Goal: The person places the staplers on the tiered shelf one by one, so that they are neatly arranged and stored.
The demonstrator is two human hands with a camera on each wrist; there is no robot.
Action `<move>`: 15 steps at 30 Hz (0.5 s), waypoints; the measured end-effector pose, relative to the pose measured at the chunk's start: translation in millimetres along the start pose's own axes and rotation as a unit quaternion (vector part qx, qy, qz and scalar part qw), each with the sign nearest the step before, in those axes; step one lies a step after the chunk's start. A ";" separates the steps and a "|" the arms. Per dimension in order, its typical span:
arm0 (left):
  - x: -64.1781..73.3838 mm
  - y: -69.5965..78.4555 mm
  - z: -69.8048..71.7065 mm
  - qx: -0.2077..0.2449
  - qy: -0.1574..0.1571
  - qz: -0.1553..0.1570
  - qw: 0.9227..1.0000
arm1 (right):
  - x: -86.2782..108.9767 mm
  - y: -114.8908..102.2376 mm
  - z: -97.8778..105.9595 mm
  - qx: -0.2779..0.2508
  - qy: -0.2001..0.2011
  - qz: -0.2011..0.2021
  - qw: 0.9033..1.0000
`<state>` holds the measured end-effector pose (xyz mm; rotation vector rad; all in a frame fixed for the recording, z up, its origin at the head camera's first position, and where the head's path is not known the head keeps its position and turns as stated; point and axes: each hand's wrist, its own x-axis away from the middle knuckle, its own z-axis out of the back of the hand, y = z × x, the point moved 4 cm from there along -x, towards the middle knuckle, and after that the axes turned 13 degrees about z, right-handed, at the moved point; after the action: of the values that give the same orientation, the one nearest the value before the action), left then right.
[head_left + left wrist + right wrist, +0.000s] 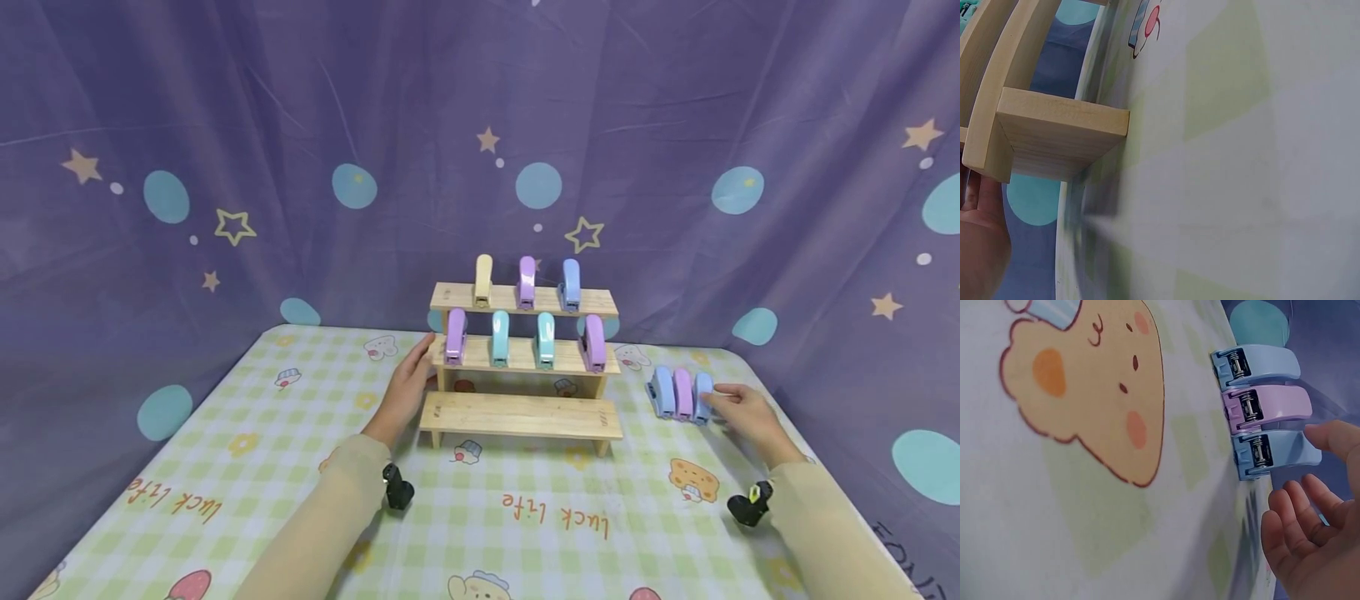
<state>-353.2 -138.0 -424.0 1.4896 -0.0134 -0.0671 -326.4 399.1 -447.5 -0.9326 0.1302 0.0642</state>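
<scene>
A three-tier wooden display stand stands on the table. My left hand rests at the left end of its middle board, with extended fingers touching the board's edge in the left wrist view. Beyond the stand's right side, two blue staplers and a purple stapler are lined up side by side. My right hand is beside the rightmost blue stapler. The thumb overlaps that stapler's raised end in the right wrist view, while the other fingers are loosely bent and apart from it.
The top board bears a yellow stapler, a purple one and a blue one. Purple and teal staplers line the middle board. A checkered cloth covers the table; a purple curtain hangs behind.
</scene>
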 end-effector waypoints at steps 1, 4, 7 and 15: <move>0.1 -0.3 0.0 0.001 -0.001 0.000 1.000 | -0.5 1.3 -1.1 -0.004 -0.003 -0.005 1.000; 0.0 -1.4 0.0 0.001 -0.005 -0.003 1.000 | -1.4 4.3 -4.8 -0.019 -0.014 -0.020 1.000; -0.3 -2.1 -0.1 0.003 -0.009 -0.006 1.000 | -2.6 5.9 -6.7 -0.023 -0.018 -0.031 0.999; -0.3 -1.4 0.2 0.007 -0.011 0.004 1.000 | -5.7 5.0 -7.5 -0.013 -0.019 -0.037 0.999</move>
<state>-353.6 -138.2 -425.4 1.5033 -0.0376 -0.0771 -333.2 396.1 -455.1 -0.9600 0.0597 0.0146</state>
